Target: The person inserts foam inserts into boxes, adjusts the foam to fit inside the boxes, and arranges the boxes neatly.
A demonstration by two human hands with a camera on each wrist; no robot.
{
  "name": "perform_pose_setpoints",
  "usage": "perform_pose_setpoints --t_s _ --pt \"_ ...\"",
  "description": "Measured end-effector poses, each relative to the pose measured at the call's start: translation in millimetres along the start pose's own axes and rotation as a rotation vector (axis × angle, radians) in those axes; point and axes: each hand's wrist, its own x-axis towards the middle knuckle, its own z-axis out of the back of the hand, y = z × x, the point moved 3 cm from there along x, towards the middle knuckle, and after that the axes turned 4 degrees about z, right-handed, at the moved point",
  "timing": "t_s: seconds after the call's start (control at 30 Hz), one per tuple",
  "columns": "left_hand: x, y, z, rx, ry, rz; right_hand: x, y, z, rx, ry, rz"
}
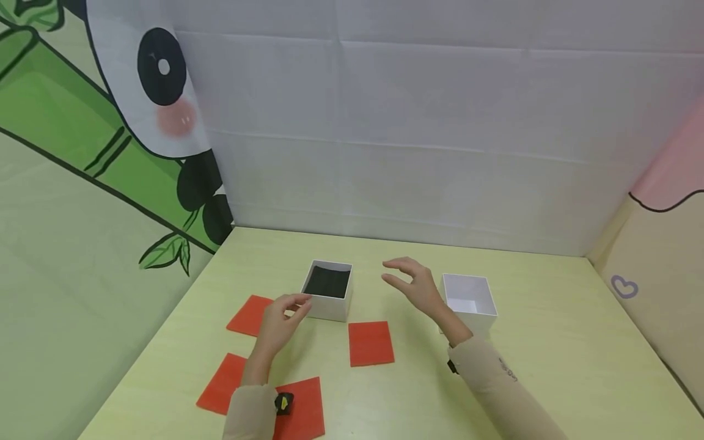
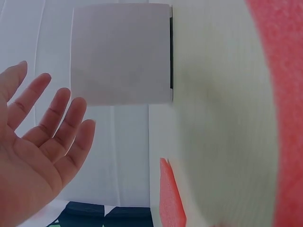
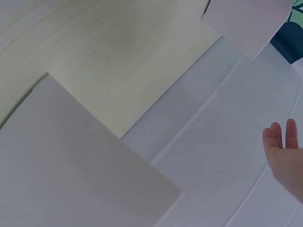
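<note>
My left hand (image 1: 279,324) hovers at the near left corner of a white box (image 1: 329,308), its fingers loosely bent and holding nothing. Inside that box lies a black sheet (image 1: 327,282). The left wrist view shows the same hand (image 2: 49,142) with fingers spread beside the box's side (image 2: 122,54). My right hand (image 1: 419,288) is in the air between the two boxes, thumb and fingers apart and nothing between them. Just right of it stands a second white box (image 1: 469,296), open at the top with its white inside showing.
Several flat red squares lie on the pale table (image 1: 555,342): one red square (image 1: 371,344) between my arms, another red square (image 1: 249,315) beside my left hand, and a red square (image 1: 305,406) partly under my left forearm. A white cloth wall (image 1: 418,134) rises behind the table.
</note>
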Motion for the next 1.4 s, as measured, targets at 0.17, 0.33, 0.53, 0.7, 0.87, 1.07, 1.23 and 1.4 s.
perform_pose_setpoints --t_s 0.17,0.33,0.53,0.7,0.87,1.07,1.23,1.4 --pt "-5.6 -1.3 -0.5 0.001 0.006 -0.008 -6 2 8 -0.002 -0.01 0.001" --pt "-10.0 -1.9 -0.8 0.005 0.016 0.01 -13 4 17 -0.034 -0.023 0.032" --pt "-14.7 0.6 -2.0 0.017 0.027 0.035 -25 -16 33 -0.091 -0.036 0.039" --pt "-18.0 3.1 -4.2 0.015 0.043 0.054 -34 -31 49 -0.138 -0.052 0.041" --pt "-21.9 3.6 -5.9 0.01 0.049 0.05 -40 -10 64 -0.164 -0.086 0.057" --pt "-24.2 3.6 -6.5 0.01 0.056 0.051 -49 -14 82 -0.206 -0.142 0.054" --pt "-25.4 4.2 -6.6 0.009 0.058 0.055 -58 -19 97 -0.235 -0.168 -0.001" --pt "-26.2 4.6 -6.9 0.006 0.065 0.051 -69 -29 110 -0.275 -0.19 -0.015"
